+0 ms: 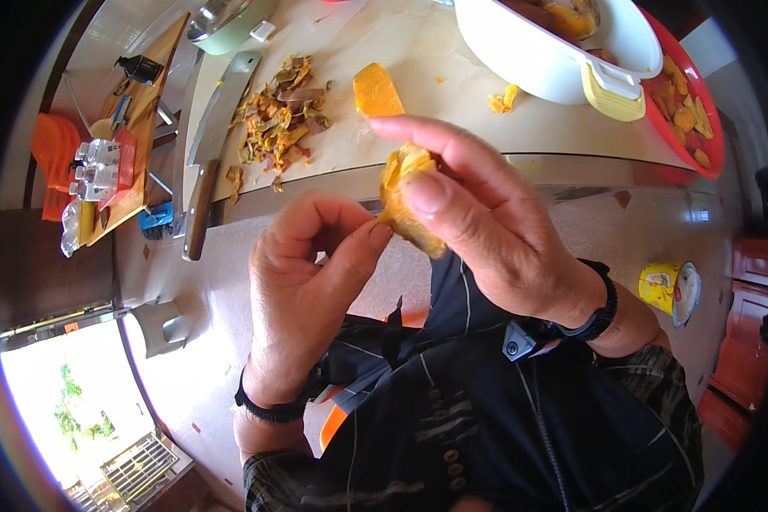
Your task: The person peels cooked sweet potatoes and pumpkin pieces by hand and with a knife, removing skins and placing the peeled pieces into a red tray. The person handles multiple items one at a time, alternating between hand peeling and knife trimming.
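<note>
My right hand (502,224) holds a peeled orange sweet potato piece (400,173) between thumb and fingers, above the table's near edge. At the piece's lower left edge, the thumb and forefinger of my left hand (313,262) pinch together; whether a bit of skin is between them is hidden. A cut orange slice (376,89) lies on the table just beyond my right fingertips. To its left is a heap of sweet potato peelings (281,121). A cleaver (221,121) rests left of the heap, its wooden handle jutting over the edge.
A white pot (525,57) at the far right contains unpeeled sweet potatoes (569,19). Beside it, a red tray (710,141) bears several orange pieces. A scrap (504,100) lies near the pot. Leftward stand a green pot (237,32) and a wooden side table (147,109) with bottles.
</note>
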### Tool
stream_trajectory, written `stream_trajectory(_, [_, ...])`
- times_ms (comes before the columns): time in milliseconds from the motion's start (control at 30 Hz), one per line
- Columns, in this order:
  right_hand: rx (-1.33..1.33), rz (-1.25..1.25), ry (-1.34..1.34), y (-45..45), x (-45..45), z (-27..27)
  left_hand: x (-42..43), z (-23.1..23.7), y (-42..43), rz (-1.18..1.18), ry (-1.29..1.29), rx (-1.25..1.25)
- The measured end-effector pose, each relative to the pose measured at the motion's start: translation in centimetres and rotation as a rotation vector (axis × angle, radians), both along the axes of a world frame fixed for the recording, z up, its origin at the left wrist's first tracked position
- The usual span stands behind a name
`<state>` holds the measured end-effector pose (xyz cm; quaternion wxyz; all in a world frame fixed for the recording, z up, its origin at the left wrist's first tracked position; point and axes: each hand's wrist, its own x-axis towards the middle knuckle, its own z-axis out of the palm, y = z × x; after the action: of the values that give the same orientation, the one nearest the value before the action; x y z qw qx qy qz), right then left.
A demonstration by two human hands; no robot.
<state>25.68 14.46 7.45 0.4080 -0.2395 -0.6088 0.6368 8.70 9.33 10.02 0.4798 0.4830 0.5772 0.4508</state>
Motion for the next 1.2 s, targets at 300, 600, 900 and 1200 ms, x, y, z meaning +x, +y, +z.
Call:
stream_trajectory(300, [0.196, -0.053, 0.041, 0.1, -0.6, -0.3, -0.3, -0.3, 0.5, -0.009, -0.31, -0.02])
stream_trajectory(600, [0.315, -0.139, -0.06, 0.3, -0.1, 0.3, 1.3, -0.3, -0.9, 0.03, -0.302, 0.098])
stream_trajectory(900, [0.484, -0.26, -0.158, 0.5, 0.8, 1.0, 2.6, -2.1, -0.1, -0.003, -0.511, -0.001])
stream_trajectory(1200, [0.769, -0.413, -0.214, 0.8, 0.8, 1.5, 3.5, -3.1, 0.1, -0.048, -0.883, -0.039])
